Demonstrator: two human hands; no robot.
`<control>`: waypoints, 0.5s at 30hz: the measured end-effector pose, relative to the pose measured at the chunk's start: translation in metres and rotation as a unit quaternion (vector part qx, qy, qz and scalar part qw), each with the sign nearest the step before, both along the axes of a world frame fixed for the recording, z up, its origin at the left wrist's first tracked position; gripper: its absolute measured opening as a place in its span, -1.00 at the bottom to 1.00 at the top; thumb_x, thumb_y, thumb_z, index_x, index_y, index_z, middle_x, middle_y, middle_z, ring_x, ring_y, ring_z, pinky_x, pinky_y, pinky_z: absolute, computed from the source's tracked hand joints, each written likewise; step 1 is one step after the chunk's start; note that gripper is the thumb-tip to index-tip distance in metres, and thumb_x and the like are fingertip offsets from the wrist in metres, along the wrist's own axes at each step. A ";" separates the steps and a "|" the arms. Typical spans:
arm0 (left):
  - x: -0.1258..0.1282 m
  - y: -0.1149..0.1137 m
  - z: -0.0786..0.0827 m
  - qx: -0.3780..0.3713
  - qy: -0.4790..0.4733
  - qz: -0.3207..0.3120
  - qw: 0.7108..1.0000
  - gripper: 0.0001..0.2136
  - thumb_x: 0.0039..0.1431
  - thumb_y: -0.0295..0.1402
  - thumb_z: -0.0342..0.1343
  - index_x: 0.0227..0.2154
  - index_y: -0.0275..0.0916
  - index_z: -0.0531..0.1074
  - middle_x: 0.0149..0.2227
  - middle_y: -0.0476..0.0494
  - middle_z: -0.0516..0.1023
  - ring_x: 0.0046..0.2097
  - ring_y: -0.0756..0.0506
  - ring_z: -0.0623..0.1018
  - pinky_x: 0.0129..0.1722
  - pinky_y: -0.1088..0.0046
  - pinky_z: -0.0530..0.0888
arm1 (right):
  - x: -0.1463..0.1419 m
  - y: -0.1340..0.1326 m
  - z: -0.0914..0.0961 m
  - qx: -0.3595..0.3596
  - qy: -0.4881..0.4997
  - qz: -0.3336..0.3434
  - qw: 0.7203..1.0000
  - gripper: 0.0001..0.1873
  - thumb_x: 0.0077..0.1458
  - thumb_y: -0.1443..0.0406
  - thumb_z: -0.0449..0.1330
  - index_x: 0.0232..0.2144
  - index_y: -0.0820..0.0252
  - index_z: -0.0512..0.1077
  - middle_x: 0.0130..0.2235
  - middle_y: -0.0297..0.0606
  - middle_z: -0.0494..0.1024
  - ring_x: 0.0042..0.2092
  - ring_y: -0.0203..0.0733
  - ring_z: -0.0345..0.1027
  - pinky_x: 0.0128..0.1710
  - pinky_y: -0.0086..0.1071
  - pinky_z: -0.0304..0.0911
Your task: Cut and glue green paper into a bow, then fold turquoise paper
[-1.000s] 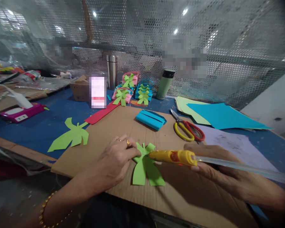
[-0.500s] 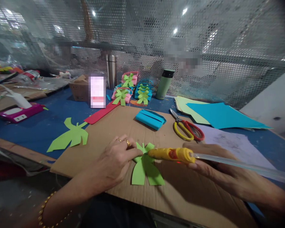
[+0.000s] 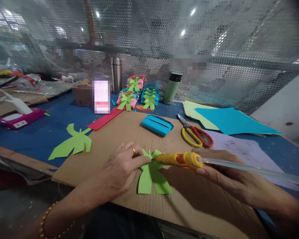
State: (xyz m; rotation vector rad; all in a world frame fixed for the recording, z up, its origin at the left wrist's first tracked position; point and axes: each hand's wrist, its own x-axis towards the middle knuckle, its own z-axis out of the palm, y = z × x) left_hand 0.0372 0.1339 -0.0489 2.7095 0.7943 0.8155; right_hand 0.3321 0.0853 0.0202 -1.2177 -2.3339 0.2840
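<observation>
A yellow hot glue gun [image 3: 175, 159] is gripped in my right hand [image 3: 226, 172], a long clear glue stick [image 3: 241, 168] jutting from its back end. Its nozzle meets the middle of a light green paper bow [image 3: 146, 181] lying on the cardboard sheet [image 3: 114, 132]. My left hand [image 3: 123, 166], with rings on its fingers, is closed at the bow's upper left side, its forefinger close to the nozzle. The left thumb's hold is mostly hidden. Beyond the hands lies a folded blue paper piece [image 3: 156, 124].
Scissors [image 3: 195, 132] with yellow and red handles lie right of the blue piece. Another green paper cutout [image 3: 74, 141] and a red strip [image 3: 107, 119] are at left. Finished-looking paper pieces with green bows [image 3: 149, 99], a steel flask [image 3: 116, 75] and a green bottle [image 3: 173, 88] stand behind.
Both hands, the glue gun and the bow keep nearly the same places. The whole view has shifted very slightly.
</observation>
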 end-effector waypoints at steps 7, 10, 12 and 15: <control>0.002 0.002 0.000 0.004 -0.002 0.001 1.000 -0.61 0.20 -0.65 -0.07 -0.07 -0.18 0.52 -0.16 -0.18 0.43 -0.11 -0.17 0.37 -0.11 0.20 0.33 | -0.003 0.000 0.006 -0.029 0.005 0.011 1.000 -0.67 0.31 0.05 0.06 -0.41 0.03 0.47 -0.48 -0.36 0.53 -0.45 -0.11 0.43 -0.47 -0.30 0.36; 0.002 0.001 0.001 0.005 0.004 0.002 1.000 -0.60 0.19 -0.66 -0.08 -0.07 -0.19 0.52 -0.16 -0.19 0.44 -0.10 -0.17 0.38 -0.09 0.18 0.34 | -0.005 0.000 0.008 -0.051 0.012 0.012 0.999 -0.71 0.32 0.08 0.06 -0.33 0.03 0.49 -0.42 -0.38 0.56 -0.43 -0.14 0.43 -0.41 -0.32 0.37; 0.002 0.001 0.001 0.004 0.002 0.003 1.000 -0.60 0.19 -0.66 -0.08 -0.06 -0.19 0.51 -0.15 -0.20 0.44 -0.10 -0.17 0.38 -0.10 0.19 0.35 | -0.004 0.001 0.007 -0.067 0.013 0.016 0.998 -0.71 0.31 0.07 0.06 -0.30 0.03 0.50 -0.41 -0.38 0.56 -0.43 -0.15 0.43 -0.38 -0.32 0.38; 0.002 0.002 0.000 0.000 -0.005 0.003 1.000 -0.60 0.20 -0.66 -0.08 -0.06 -0.18 0.51 -0.15 -0.19 0.44 -0.10 -0.16 0.39 -0.11 0.20 0.36 | -0.002 0.000 0.005 -0.082 -0.001 0.012 0.997 -0.68 0.31 0.06 0.05 -0.34 0.05 0.50 -0.43 -0.36 0.55 -0.42 -0.13 0.46 -0.35 -0.32 0.40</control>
